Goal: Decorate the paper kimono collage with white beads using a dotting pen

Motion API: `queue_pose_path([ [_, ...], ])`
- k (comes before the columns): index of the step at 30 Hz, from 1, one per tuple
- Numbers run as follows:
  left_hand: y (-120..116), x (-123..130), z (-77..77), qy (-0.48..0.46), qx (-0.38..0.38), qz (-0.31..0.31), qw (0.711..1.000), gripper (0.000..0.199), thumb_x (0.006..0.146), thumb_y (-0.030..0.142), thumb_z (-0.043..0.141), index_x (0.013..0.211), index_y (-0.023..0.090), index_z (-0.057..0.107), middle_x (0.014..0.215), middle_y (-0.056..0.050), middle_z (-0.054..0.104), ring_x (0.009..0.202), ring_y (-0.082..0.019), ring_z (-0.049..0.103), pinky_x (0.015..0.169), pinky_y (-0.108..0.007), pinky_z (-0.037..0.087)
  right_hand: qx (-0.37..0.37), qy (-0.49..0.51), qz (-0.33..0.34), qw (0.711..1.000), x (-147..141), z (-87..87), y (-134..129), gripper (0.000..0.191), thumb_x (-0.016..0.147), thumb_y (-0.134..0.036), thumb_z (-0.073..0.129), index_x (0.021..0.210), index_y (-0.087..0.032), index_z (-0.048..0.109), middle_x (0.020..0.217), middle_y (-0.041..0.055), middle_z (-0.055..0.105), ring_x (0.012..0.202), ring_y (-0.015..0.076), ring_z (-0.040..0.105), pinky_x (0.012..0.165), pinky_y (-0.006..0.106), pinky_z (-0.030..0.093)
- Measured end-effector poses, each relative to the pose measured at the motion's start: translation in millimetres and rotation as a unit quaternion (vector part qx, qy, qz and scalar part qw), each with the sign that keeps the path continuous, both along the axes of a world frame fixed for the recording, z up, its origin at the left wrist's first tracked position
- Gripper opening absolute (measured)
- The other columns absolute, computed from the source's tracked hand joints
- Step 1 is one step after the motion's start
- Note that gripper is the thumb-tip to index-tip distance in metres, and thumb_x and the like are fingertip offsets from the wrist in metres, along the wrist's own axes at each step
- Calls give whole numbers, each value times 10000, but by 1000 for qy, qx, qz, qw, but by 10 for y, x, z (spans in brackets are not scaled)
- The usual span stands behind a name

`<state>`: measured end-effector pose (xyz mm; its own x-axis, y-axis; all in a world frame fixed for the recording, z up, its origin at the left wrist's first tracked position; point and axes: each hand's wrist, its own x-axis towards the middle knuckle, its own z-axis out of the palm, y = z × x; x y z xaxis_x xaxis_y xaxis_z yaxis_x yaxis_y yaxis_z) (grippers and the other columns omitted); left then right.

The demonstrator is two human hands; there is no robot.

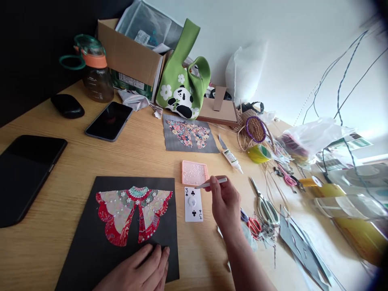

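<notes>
My left hand (145,268) lies with its fingers flat on the lower edge of a black sheet (85,242). On that sheet is a red and cream fabric collar shape (127,206), decorated with pearl beads and small bead flowers. My right hand (224,198) pinches a slim white pencil-like stick (216,182), its tip pointing left just above a playing card (188,214). A white blob (192,201) sits on this three of clubs. Directly behind the card is a shallow pink tray (183,173) with many tiny pale beads in it.
Behind the tray lie a grey sheet with a floral fabric shape (192,133) and a glue tube (233,160). Scissors (266,206) and tape rolls (259,153) crowd the right. Phone (109,121), tablet (27,173) and bottle (97,81) stand left; a green panda bag (178,81) is at the back.
</notes>
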<state>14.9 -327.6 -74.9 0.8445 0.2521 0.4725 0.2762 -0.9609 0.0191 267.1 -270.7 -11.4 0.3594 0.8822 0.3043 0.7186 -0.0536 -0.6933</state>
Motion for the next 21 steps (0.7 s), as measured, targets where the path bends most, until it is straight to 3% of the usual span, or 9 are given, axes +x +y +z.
queue_pose_path([
  [6,-4,4,76,-7,-19,12,1000,261,988,201,457,1046,182,711,1132,-32,730,1072,-184,592,968,-345,414,14,2,-56,998,-80,-201,-296,357,998,-409,491,706,-217,567,621,-20,616,549,129,586,522,249,416],
  [21,-8,-1,123,6,-40,8,999,267,995,218,454,1058,168,709,1150,-34,735,1089,-191,598,988,-355,402,-11,-42,-31,999,-47,-326,-285,363,993,-428,472,707,-222,558,626,7,647,550,142,625,512,246,428],
])
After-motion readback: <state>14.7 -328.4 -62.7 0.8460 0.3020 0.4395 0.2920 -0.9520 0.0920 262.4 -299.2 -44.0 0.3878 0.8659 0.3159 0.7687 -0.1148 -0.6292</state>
